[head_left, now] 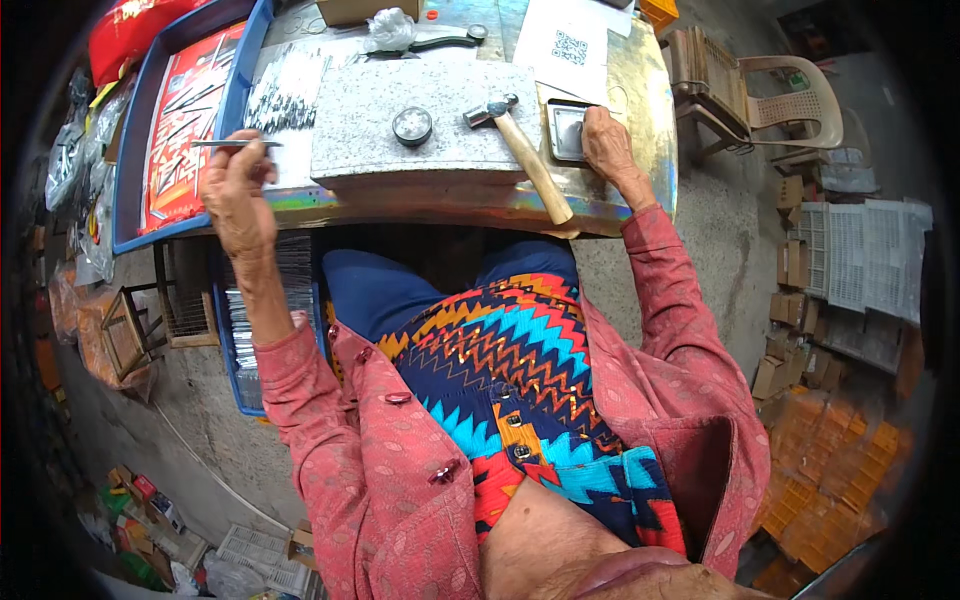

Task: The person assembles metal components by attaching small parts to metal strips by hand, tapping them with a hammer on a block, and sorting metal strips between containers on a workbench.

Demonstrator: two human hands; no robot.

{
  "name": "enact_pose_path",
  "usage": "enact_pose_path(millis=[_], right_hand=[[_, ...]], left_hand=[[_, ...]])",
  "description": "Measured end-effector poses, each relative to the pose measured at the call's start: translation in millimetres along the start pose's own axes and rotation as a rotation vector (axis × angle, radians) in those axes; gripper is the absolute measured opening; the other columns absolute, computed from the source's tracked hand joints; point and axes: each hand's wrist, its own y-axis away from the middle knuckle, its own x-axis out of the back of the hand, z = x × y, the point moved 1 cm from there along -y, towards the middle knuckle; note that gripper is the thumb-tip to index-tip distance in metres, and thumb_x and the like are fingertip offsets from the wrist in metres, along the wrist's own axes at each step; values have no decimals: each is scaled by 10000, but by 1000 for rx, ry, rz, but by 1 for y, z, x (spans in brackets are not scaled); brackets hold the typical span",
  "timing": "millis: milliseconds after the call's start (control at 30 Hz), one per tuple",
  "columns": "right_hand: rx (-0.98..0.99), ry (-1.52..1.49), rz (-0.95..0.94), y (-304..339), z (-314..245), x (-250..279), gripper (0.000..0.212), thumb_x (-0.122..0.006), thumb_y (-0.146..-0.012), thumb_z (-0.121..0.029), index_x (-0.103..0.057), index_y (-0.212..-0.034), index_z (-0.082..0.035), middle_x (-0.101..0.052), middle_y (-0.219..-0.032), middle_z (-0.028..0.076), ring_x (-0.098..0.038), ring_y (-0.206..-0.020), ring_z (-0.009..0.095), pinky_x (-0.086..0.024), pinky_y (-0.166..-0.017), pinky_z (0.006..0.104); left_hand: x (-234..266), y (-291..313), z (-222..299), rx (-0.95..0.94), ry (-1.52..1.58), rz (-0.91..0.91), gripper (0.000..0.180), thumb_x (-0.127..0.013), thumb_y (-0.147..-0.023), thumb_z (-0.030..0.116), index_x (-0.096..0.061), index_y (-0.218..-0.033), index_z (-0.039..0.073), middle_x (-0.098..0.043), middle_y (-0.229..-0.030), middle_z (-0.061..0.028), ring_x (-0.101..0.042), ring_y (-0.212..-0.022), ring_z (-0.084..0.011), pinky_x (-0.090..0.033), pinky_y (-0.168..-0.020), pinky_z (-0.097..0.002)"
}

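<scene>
A person's left hand pinches a thin metal piece near a blue bin's edge, fingers partly hiding it. The right hand curls at a small tray on the worktop, near a hammer; whether its obscured fingertips grip anything cannot be told. The frame crops a cardboard box; a paper sheet bears a square code.

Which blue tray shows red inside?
The blue tray on the table; the other tray, below the table's edge, shows silvery strips, no red.
</scene>
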Motion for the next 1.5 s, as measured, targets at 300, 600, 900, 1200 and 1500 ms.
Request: enact_pose_path(millis=[300, 600, 900, 1200, 1500], right_hand=[[-449, -904, 55, 10, 19, -5, 141, -531, -837, -142, -499, -796, -11, -492, -595, 57, -490, -502, 157, -418, -494, 273], [-643, -1899, 0, 11, -12, 27, 129, -527, -843, -37, -515, -946, 40, -503, -813, 63, -439, -634, 79, -386, -535, 187], [-493, -2181, -113, -6, -74, 85, 145, -536, -809, -10, -532, -948, 35, -540, -824, 77, -452, -597, 77, -391, -532, 194], [-382, -2188, -243, -20, -115, 108, 110, -561, -830, -40, -527, -921, 13, -535, -782, 53, -466, -633, 75, -396, -532, 189], [-347, -2154, -231, -22, -124, 111, 129, -538, -863, -84, -529, -925, 28, -564, -833, 71, -481, -654, 79, -416, -547, 197]], left_hand=[[-69, 56, -5, 306, 211, -384, 115, -517, -811, 34, -560, -909, -7, -593, -817, -85, -546, -615, -99, -441, -527, -212], [-119, 86, -30, 469, 213, -626, 142, -524, -850, 137, -556, -895, 7, -598, -805, -81, -565, -664, -103, -469, -571, -210], [-137, 94, -39, 404, 47, -723, 178, -522, -842, 182, -564, -898, 18, -547, -721, -7, -501, -615, -49, -411, -530, -174], [-130, 100, -38, 379, -78, -746, 235, -534, -840, 229, -584, -927, 17, -525, -689, 24, -457, -606, -36, -366, -528, -170], [-127, 103, -39, 363, -115, -786, 204, -532, -850, 199, -588, -923, 17, -489, -672, 39, -424, -597, -29, -356, -531, -171]])
